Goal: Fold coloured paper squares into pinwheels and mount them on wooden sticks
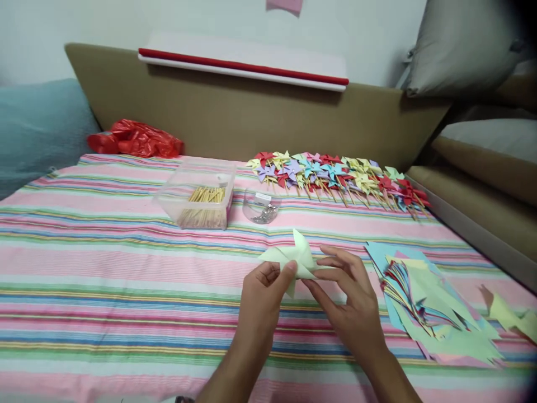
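Observation:
A pale green paper pinwheel (302, 257) is held up over the striped cloth, its blades folded in toward the middle. My left hand (264, 291) pinches it, with the thumb pressed on its centre and the fingers behind. At the right-hand blade is my right hand (352, 296), thumb below and curved fingers above, gripping the blade's edge. No stick shows on this pinwheel. Beyond my hands stand a clear plastic box (168, 193) of wooden sticks (205, 204) and a small clear round container (250, 208) with little metal pins (267, 213).
Finished pinwheels on sticks (327, 173) lie in a pile at the back right. Coloured paper pieces (440, 308) are stacked at right, near loose yellow paper (509, 316). A red plastic bag (138, 140) sits at the back left. A brown board (235, 117) borders the striped cloth (104, 268).

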`<state>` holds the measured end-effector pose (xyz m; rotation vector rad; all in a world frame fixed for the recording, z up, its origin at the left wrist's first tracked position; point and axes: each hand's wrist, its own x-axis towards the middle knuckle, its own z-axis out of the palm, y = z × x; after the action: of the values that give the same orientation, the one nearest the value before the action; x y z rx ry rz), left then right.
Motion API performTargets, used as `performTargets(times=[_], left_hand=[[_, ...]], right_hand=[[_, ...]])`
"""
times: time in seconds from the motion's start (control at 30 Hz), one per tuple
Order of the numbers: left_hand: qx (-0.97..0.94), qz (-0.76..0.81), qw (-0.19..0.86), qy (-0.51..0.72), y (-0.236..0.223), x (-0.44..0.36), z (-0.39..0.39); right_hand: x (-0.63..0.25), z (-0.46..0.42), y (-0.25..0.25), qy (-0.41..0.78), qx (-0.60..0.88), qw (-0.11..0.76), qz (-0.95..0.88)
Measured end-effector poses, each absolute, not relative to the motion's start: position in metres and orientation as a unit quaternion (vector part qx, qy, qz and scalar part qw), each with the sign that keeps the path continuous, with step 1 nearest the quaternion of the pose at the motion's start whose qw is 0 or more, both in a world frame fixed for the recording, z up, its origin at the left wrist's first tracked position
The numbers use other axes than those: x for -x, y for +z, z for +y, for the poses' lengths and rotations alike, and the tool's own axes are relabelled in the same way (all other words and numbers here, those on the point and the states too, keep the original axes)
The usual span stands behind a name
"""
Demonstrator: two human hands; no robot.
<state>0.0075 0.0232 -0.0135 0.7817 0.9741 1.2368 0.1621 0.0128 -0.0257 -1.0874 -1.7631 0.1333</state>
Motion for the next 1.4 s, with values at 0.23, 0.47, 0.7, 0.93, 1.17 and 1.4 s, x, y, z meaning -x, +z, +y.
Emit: performTargets(times=[0.23, 0.47, 0.7, 0.93, 1.17, 1.4], left_hand=[[-0.394, 0.477, 0.545, 0.565, -0.004, 0.030, 0.033], [-0.613, 0.652, 0.269, 0.356, -0.002, 0.098, 0.046], [-0.612, 0.665, 0.277, 0.327, -0.001, 0.117, 0.043], [-0.601, 0.664, 0.293, 0.335, -0.001, 0.128, 0.044], [-0.610, 0.647, 0.306, 0.340, -0.002, 0.121, 0.042], [-0.622, 0.632, 0.306, 0.347, -0.006, 0.112, 0.039]], right_hand=[[-0.162, 0.040, 0.002, 0.023, 0.485, 0.509, -0.710], [-0.116, 0.178, 0.031, 0.025, 0.503, 0.243, -0.829], [-0.074, 0.264, 0.017, 0.058, 0.487, -0.048, -0.870], [-0.068, 0.273, 0.009, 0.011, 0.512, -0.189, -0.838], [-0.063, 0.268, 0.011, -0.034, 0.518, -0.221, -0.825], [-0.056, 0.262, 0.011, -0.051, 0.522, -0.225, -0.821]])
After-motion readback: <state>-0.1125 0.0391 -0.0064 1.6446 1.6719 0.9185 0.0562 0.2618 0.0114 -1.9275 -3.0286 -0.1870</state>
